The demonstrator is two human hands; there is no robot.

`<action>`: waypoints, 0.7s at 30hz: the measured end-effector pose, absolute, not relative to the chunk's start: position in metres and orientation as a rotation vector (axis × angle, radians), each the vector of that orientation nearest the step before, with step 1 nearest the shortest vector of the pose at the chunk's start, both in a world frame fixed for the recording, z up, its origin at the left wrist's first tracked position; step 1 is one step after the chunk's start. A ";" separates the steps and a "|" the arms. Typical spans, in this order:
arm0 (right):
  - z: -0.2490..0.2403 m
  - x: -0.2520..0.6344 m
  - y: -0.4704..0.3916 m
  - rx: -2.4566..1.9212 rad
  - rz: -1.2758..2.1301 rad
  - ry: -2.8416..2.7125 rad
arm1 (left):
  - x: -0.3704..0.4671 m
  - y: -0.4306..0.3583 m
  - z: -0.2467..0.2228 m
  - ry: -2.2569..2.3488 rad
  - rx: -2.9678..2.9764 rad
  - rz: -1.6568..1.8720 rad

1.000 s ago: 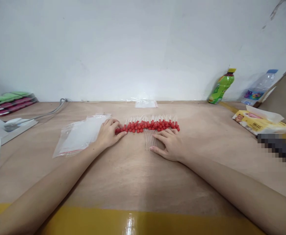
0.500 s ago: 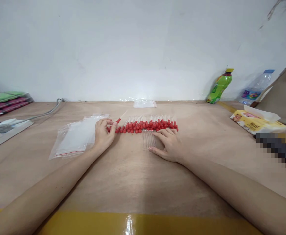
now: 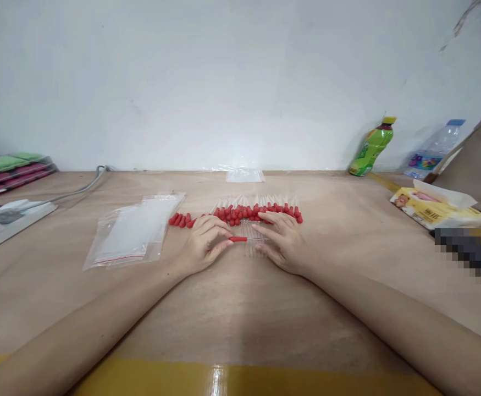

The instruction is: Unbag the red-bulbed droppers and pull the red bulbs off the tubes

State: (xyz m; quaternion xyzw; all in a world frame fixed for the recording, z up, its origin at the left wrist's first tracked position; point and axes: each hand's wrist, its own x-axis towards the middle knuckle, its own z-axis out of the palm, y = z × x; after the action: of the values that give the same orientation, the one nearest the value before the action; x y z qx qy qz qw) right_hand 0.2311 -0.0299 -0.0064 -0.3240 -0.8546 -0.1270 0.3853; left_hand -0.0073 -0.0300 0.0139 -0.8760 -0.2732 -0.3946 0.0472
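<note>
**Red-ended tube pinched by the left hand above a row of clear tubes**

A red-ended tube [image 3: 238, 239] is clamped by its red end between the thumb and fingers of the left hand [image 3: 202, 246], its thin clear end pointed to three o'clock. By the right hand [image 3: 283, 245], thumb and fingers are held apart, beside the thin clear tubes [image 3: 248, 250]. Toward twelve o'clock, red-ended pieces [image 3: 236, 213] are lined up on the tabletop [image 3: 207, 319]. Clear plastic bags [image 3: 128, 234] are stacked at nine o'clock. A green-labelled bottle [image 3: 372, 147] is leaned at two o'clock; at three, a yellow tissue pack [image 3: 436, 212] is printed with a bear and dark characters, too small to be read.
</note>
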 end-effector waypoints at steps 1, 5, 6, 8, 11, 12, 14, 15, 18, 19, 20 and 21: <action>-0.008 0.231 -0.029 -0.806 -0.327 -2.175 | -0.007 -0.030 0.013 -0.820 -2.686 -1.199; -0.011 0.230 -0.027 -0.767 -0.328 -2.171 | -0.006 -0.032 0.013 -0.814 -2.723 -1.169; -0.011 0.230 -0.027 -0.759 -0.329 -2.168 | -0.005 -0.032 0.013 -0.826 -2.721 -1.163; -0.010 0.229 -0.028 -0.735 -0.333 -2.164 | -0.001 -0.032 0.013 -0.840 -2.713 -1.136; -0.008 0.228 -0.029 -0.672 -0.331 -2.163 | 0.007 -0.031 0.009 -0.781 -2.725 -1.053; -0.007 0.227 -0.030 -0.652 -0.326 -2.163 | 0.009 -0.030 0.008 -0.741 -2.725 -1.041; -0.006 0.227 -0.031 -0.632 -0.311 -2.170 | 0.013 -0.029 0.005 -0.668 -2.707 -1.046; -0.005 0.227 -0.032 -0.632 -0.303 -2.176 | 0.015 -0.029 0.004 -0.643 -2.691 -1.053; -0.004 0.227 -0.032 -0.644 -0.285 -2.200 | 0.017 -0.029 0.003 -0.634 -2.638 -1.056; -0.005 0.227 -0.031 -0.644 -0.283 -2.208 | 0.017 -0.030 0.003 -0.635 -2.625 -1.053; -0.006 0.228 -0.030 -0.641 -0.283 -2.217 | 0.017 -0.030 0.004 -0.633 -2.615 -1.051; -0.007 0.228 -0.029 -0.634 -0.283 -2.228 | 0.017 -0.030 0.005 -0.628 -2.609 -1.049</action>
State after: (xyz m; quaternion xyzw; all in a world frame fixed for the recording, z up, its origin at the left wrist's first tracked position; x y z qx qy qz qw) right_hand 0.2276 -0.0291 -0.0074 -0.2498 -0.8779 -0.1116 0.3930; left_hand 0.0167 -0.0305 0.0045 -0.8979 -0.2160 -0.3610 0.1297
